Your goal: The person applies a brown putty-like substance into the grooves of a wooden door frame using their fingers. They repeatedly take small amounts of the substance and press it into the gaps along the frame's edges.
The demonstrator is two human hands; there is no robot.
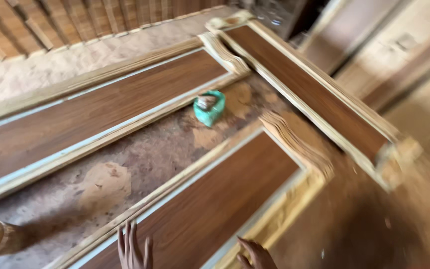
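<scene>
Below, two open hands, left [134,247] and right [256,255], touch one of three wooden panels [210,204].

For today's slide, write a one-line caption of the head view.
Two bare hands, left hand and right hand, rest on a dark wood panel near a green tub.

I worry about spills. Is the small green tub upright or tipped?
Upright: the green tub stands on its base on the dusty wooden surface, its open top facing up with something pale inside.
</scene>
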